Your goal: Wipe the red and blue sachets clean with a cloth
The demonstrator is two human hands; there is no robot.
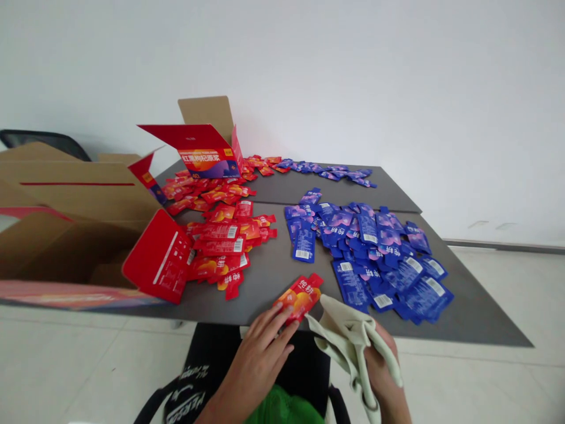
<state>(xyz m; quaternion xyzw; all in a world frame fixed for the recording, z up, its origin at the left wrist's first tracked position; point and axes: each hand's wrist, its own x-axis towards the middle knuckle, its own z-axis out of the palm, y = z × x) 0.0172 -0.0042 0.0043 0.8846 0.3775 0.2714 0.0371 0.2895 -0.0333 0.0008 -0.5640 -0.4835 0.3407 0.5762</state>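
Note:
A red and orange sachet (301, 299) lies slantwise near the front edge of the table. Stretched fingers of my left hand (263, 344) rest on its lower left end, pressing from above rather than wrapping round it. My right hand (380, 362) grips a pale cream cloth (348, 330), bunched and folded, with a corner reaching close to the sachet's right side. The cloth hides part of my right fingers. Left of the sachet is a pile of red sachets (225, 241); to its right spreads a larger heap of blue sachets (371, 247).
An open cardboard box (79, 235) with a red flap stands at the left front. Another open red box (207, 156) stands farther back among more red sachets (180, 191). A row of blue sachets (326, 169) lies along the back of the grey table (273, 259), near the wall.

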